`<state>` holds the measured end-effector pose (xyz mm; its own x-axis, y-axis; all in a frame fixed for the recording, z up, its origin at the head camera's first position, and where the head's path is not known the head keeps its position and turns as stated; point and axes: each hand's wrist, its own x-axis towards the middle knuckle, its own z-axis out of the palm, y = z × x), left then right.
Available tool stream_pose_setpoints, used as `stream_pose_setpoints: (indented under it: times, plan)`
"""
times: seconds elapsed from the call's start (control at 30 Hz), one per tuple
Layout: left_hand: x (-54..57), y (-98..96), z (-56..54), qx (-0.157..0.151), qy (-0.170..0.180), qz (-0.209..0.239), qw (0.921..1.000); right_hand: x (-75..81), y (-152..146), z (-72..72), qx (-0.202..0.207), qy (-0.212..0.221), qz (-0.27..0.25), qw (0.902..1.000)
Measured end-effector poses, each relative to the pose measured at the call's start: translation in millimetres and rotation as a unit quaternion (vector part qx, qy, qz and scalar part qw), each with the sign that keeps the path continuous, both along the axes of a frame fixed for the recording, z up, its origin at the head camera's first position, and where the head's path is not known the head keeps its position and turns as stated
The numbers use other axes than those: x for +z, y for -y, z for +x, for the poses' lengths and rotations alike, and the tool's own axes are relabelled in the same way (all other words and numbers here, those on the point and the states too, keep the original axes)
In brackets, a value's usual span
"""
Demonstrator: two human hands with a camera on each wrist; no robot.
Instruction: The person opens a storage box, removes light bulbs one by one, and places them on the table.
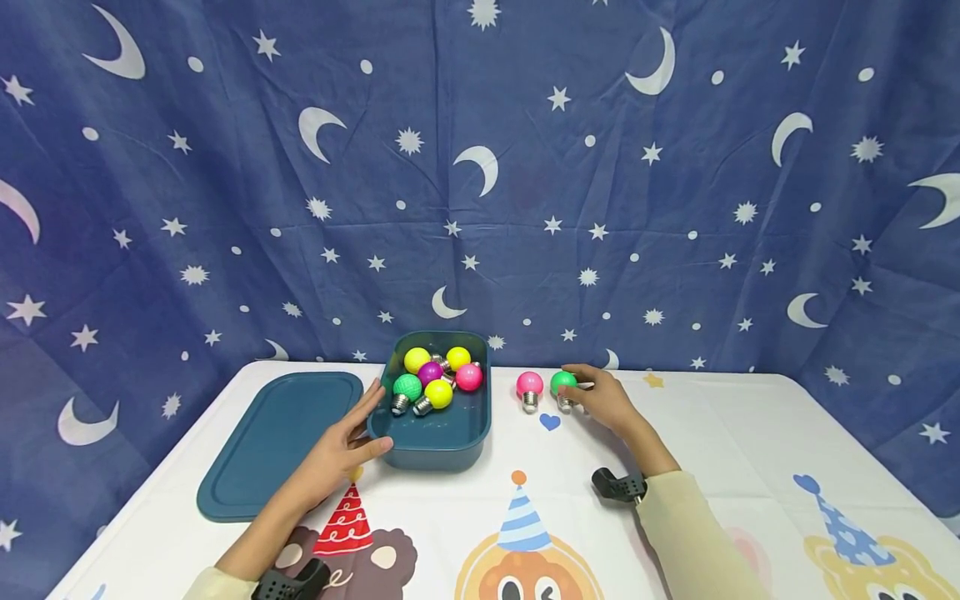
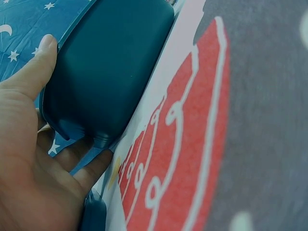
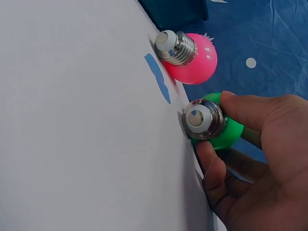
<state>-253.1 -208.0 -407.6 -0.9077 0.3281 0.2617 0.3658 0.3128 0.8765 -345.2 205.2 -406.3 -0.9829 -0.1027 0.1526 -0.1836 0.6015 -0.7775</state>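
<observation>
A dark teal box (image 1: 435,458) stands on the table with several coloured light bulbs inside, among them a purple bulb (image 1: 430,372) and a green ribbed bulb (image 1: 407,387). At its near left corner my left hand (image 1: 341,458) rests with fingers spread, the thumb by the front rim; the left wrist view shows the thumb (image 2: 41,67) against the box wall. Right of the box, my right hand (image 1: 603,402) pinches a green light bulb (image 3: 226,132) between thumb and fingers, its metal base facing the wrist camera. A pink light bulb (image 1: 529,385) lies just left of it.
A flat teal lid (image 1: 281,442) lies left of the box. The white tablecloth (image 1: 735,433) carries printed party animals and hats. Behind the table's far edge hangs a blue curtain (image 1: 525,183) with moons and stars.
</observation>
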Motion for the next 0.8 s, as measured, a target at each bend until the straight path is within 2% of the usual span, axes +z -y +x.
stream_pose_setpoints:
  times: [0.8]
  plan:
    - [0.1,0.1,1.0,-0.006,-0.003,0.004,1.0000,1.3,0.3,0.0,0.001,0.005,0.025,0.9997]
